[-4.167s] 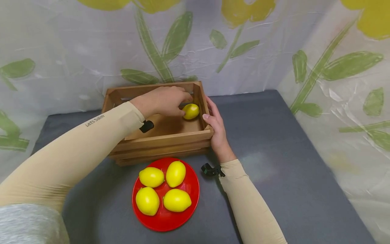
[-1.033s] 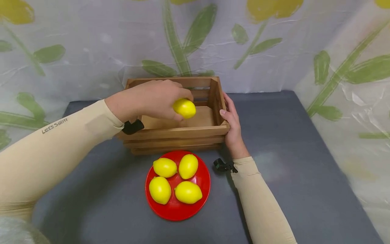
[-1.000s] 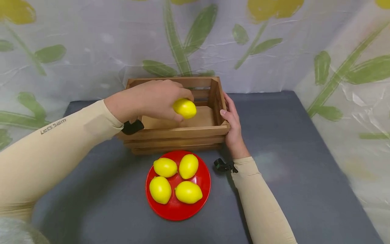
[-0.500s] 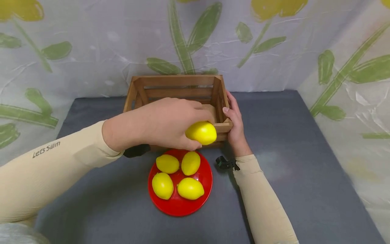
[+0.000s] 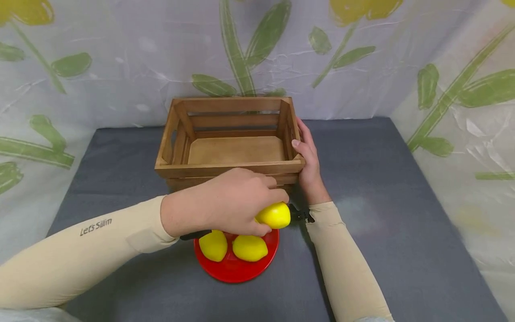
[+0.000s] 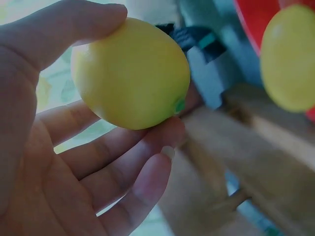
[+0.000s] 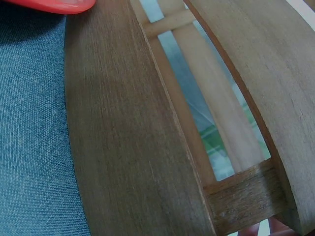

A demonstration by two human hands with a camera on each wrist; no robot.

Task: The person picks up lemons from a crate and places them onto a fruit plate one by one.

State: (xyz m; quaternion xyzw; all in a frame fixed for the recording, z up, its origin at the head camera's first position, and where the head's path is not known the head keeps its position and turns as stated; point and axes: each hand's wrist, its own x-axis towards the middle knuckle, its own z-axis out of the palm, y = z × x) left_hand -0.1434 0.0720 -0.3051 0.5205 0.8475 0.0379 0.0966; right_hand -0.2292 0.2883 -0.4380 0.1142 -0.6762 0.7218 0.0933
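My left hand [image 5: 229, 201] pinches a yellow lemon [image 5: 275, 215] above the far right side of a red plate [image 5: 233, 273]. The left wrist view shows the thumb on one side of this lemon [image 6: 133, 73] and fingertips on the other, its green stem end facing the fingers. Two more lemons lie on the plate, one at left [image 5: 213, 246] and one at right [image 5: 250, 248]; its far part is hidden behind the hand. At the right end of a slatted wooden crate [image 5: 229, 170], my right hand [image 5: 309, 158] grips the end wall, thumb over the rim.
The crate stands just behind the plate, near the patterned wall sheet [image 5: 153, 67]. Dark grey cloth [image 5: 382, 232] covers the table. In the right wrist view, crate slats [image 7: 123, 123] fill most of the picture, with the plate's rim [image 7: 64, 4] at top left.
The left hand, first reaching into the crate beside the lemon, has lifted it out and carried it toward the body over the plate. The right hand keeps its grip on the crate.
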